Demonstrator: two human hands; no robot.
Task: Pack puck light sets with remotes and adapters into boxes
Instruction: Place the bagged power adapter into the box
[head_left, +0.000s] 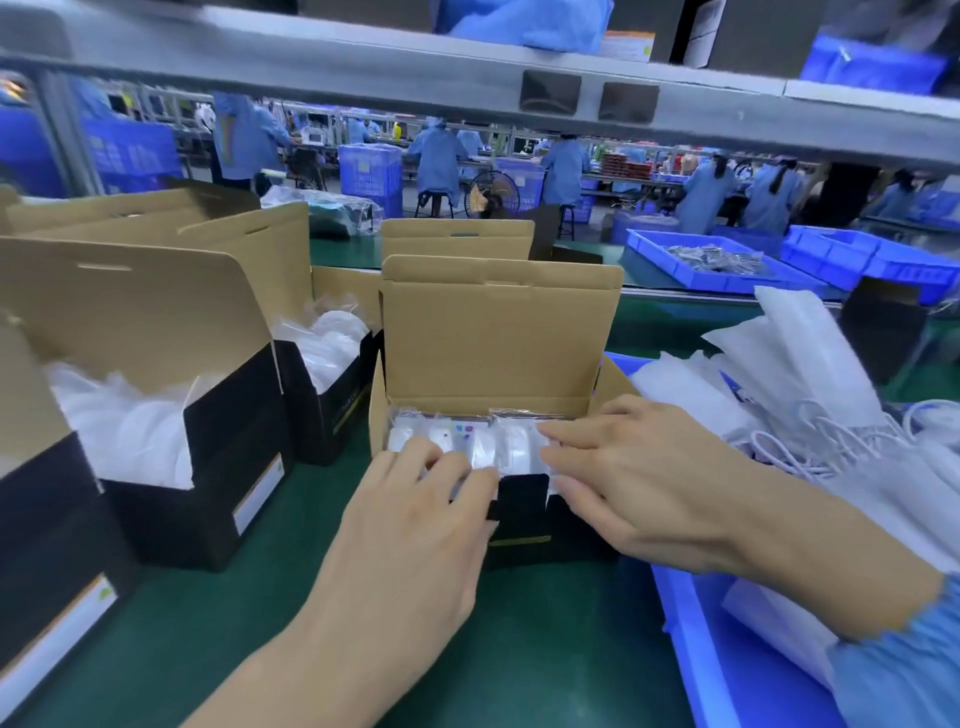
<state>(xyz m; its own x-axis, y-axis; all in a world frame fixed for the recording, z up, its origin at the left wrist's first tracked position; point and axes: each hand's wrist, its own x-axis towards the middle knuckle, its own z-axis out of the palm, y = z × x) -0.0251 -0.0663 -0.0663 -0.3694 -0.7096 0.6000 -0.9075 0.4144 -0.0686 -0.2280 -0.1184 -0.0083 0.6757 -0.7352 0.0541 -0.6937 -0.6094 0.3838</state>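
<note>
- The open box stands on the green mat in the middle of the view, its brown lid flap upright — this is the landmark for everything else.
- Inside the box lie bagged white puck lights and a remote with coloured buttons, filling it to the top.
- The left hand reaches over the box's near-left edge, fingers fairly straight and pressing on the bagged contents, not clenched.
- The right hand comes in from the box's right, fingers extended flat on the plastic — pressing, not gripping.
- Left of the box stand other open boxes holding white bagged items.
- Right of the box a blue bin carries white foam pouches.
- Beyond the box sits a blue tray.
</note>
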